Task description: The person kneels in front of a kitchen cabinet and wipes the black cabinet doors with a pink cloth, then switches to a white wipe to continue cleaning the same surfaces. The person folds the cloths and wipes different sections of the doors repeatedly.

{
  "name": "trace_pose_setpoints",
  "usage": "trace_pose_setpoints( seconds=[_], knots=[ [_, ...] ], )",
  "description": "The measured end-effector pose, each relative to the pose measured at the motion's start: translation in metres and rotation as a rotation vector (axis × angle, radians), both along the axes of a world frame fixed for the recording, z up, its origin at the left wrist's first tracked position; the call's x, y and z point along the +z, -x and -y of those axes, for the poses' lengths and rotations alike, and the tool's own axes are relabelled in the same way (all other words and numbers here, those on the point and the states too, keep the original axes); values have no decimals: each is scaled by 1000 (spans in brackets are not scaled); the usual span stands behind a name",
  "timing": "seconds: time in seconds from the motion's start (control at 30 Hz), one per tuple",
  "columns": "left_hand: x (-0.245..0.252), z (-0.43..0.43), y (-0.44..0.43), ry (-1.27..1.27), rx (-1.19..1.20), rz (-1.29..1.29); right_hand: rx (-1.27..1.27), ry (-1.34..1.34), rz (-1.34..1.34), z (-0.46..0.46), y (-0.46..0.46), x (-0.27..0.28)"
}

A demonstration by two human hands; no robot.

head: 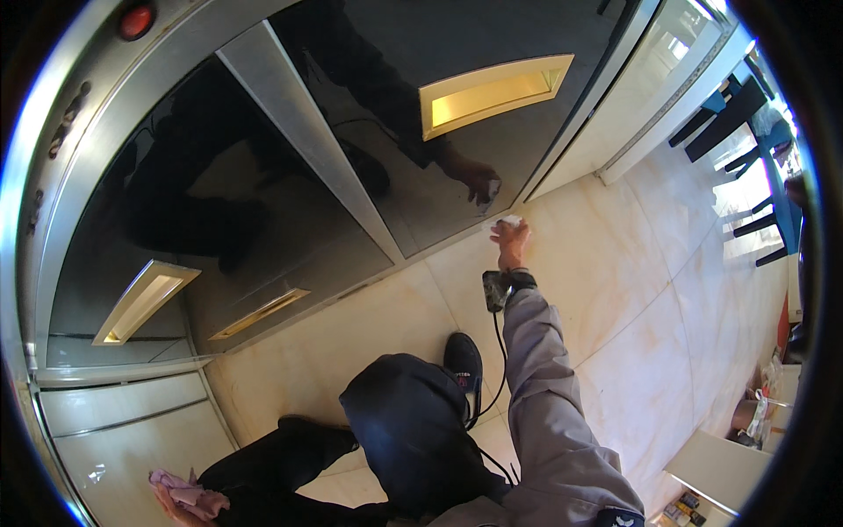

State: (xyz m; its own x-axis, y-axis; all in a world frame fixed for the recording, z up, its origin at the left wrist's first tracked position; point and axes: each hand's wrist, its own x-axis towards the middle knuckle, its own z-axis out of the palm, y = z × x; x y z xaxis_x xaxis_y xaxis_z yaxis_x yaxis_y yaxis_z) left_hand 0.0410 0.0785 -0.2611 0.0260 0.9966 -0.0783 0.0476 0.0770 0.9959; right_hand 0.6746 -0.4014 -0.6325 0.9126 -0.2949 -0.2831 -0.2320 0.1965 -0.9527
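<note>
My right hand (510,244) reaches out to the foot of a glossy black cabinet door (408,178). Pressed under its fingers is a white wad (511,221), a cloth or tissue, where the door's bottom edge meets the floor. The dark door mirrors this hand and the wad. Down at the lower left, my left hand (172,510) grips a crumpled pink cloth (191,494) beside my dark trouser leg. A black device (495,290) with a cable is strapped at my right wrist.
Gold recessed handles (497,95) and a metal upright (316,145) break up the cabinet front. Marble-look tiles (632,263) cover the floor. Blue chairs (777,191) stand at the far right. A pale drawer or shelf (718,468) juts out at lower right. My shoe (463,362) is near the cabinet.
</note>
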Motion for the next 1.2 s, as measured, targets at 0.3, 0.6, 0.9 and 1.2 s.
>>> trace_pose_setpoints(
  seconds=[0.3, 0.6, 0.9, 1.2],
  knots=[
    [-2, -3, -13, -73, 149, -7, -104, 504, -89, 5, -41, -4],
    [-2, -2, -18, -35, 123, -38, -114, 546, -3, 4, -42, -25],
    [1, 0, -6, 19, 27, -40, -77, 575, -101, -68, 6, -47],
    [4, 5, 11, 41, -50, -23, 190, 159, -150, -167, 93, -18]
  ],
)
